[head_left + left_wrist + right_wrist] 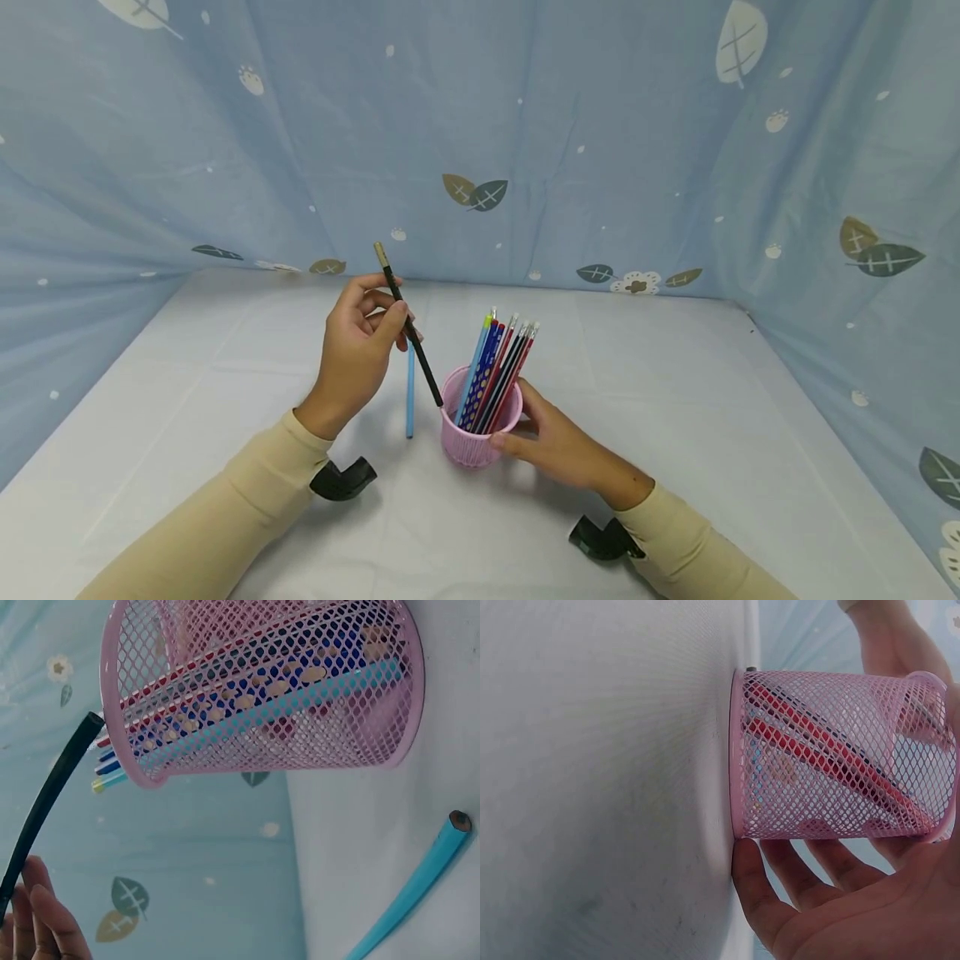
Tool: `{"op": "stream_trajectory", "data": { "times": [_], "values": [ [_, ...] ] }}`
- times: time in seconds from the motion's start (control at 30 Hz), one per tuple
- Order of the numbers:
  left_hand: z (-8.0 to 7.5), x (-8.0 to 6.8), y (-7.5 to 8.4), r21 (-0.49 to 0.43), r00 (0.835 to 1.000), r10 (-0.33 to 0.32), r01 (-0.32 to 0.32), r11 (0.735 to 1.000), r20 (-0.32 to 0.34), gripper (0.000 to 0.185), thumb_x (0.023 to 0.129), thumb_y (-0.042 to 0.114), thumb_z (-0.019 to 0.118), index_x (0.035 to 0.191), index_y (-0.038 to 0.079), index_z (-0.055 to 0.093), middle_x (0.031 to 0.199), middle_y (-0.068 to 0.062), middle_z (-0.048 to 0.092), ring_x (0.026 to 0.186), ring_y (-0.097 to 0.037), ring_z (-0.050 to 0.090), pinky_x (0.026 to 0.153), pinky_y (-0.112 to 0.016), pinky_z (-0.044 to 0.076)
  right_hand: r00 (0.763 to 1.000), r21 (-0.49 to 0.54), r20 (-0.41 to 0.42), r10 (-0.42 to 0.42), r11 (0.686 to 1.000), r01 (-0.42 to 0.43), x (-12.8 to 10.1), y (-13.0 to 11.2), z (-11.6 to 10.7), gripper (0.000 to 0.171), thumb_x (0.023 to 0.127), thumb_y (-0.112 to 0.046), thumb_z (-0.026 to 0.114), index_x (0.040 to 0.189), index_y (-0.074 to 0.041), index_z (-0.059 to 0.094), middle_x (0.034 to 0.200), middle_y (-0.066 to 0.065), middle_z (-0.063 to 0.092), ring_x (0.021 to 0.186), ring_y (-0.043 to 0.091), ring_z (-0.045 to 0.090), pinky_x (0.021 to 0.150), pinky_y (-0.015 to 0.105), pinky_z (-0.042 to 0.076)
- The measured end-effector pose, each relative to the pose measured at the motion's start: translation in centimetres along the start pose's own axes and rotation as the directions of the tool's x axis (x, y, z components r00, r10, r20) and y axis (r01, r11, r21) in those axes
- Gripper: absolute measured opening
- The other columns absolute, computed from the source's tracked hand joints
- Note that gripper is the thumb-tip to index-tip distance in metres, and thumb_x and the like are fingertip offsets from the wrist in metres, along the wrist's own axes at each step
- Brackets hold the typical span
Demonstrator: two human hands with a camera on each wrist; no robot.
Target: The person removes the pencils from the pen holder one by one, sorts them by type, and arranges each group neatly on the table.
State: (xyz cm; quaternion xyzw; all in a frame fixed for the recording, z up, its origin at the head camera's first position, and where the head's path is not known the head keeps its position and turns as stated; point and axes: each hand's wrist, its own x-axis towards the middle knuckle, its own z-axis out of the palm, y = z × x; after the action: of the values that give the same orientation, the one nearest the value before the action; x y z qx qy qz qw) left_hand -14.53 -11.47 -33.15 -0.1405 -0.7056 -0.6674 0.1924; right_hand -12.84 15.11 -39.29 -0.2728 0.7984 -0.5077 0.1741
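- Cup (480, 433): pink mesh, upright on the white worktop (675, 400). I logged it as already holding a bundle of pencils (498, 367), red, blue, black and light blue, leaning to the right with their ends well above the rim.
- Right hand (558, 442): fingers curled round the cup's side, thumb near the rim; its grip steadied the cup. The right wrist view showed the fingers (780, 870) against the mesh down by the base.
- Left hand (360, 342): its grip was closed on a black pencil (408, 325), pinched between thumb and fingers, tilted, lower tip just at the cup's left rim and not yet inside.
- Blue pencil (410, 392): lay flat on the worktop just left of the cup, touched by neither hand; seen also in the left wrist view (420, 889).
- Progress, by my judgement: most pencils were stowed; the black one was on the point of entry; the blue one remained to be picked up. I saw no other loose pencils.
- Surround: blue leaf-print cloth (525, 125) behind and at both sides.
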Motion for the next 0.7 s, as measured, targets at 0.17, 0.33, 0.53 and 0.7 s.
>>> {"op": "stream_trajectory", "data": {
  "times": [0.17,0.33,0.53,0.7],
  "values": [
    [-0.1,0.1,-0.2,0.033,0.999,-0.043,0.043,0.999,0.017,0.032,0.102,0.007,0.052,0.133,0.002,0.047,0.092,-0.005,0.060,0.065,-0.011,0.064,0.062,-0.024,0.053,1.000,0.002,0.001,-0.004,1.000,0.004,0.0,0.1,0.0,0.082,0.094,-0.034,0.069,0.158,-0.020,0.021,0.155,0.008,0.042,0.131,0.029,0.055,0.110,0.052,0.044],
    [-0.2,0.2,-0.7,0.055,0.998,-0.051,0.049,0.997,0.034,0.031,0.101,0.009,0.055,0.131,0.003,0.049,0.092,-0.006,0.060,0.064,-0.014,0.064,0.064,-0.025,0.054,1.000,0.000,-0.002,-0.008,1.000,0.008,0.0,0.1,0.0,0.081,0.094,-0.033,0.069,0.158,-0.021,0.021,0.154,0.007,0.042,0.132,0.029,0.054,0.110,0.051,0.044],
    [-0.5,0.3,-1.1,0.121,0.994,-0.096,0.089,0.989,0.059,0.032,0.100,0.011,0.058,0.131,0.005,0.050,0.096,-0.015,0.062,0.063,-0.014,0.063,0.064,-0.026,0.054,1.000,-0.001,0.003,-0.006,1.000,0.006,0.0,0.1,0.0,0.082,0.094,-0.033,0.069,0.158,-0.020,0.020,0.154,0.008,0.042,0.132,0.030,0.054,0.110,0.051,0.044],
    [-0.9,0.6,-1.5,0.211,0.985,-0.158,0.142,0.967,0.063,0.036,0.100,0.017,0.059,0.132,0.006,0.051,0.097,-0.012,0.065,0.062,-0.013,0.063,0.065,-0.029,0.052,1.000,-0.001,0.002,-0.011,1.000,0.011,0.0,0.0,0.0,0.080,0.095,-0.032,0.069,0.158,-0.020,0.021,0.154,0.008,0.043,0.132,0.029,0.054,0.110,0.051,0.044]
  ]
}}
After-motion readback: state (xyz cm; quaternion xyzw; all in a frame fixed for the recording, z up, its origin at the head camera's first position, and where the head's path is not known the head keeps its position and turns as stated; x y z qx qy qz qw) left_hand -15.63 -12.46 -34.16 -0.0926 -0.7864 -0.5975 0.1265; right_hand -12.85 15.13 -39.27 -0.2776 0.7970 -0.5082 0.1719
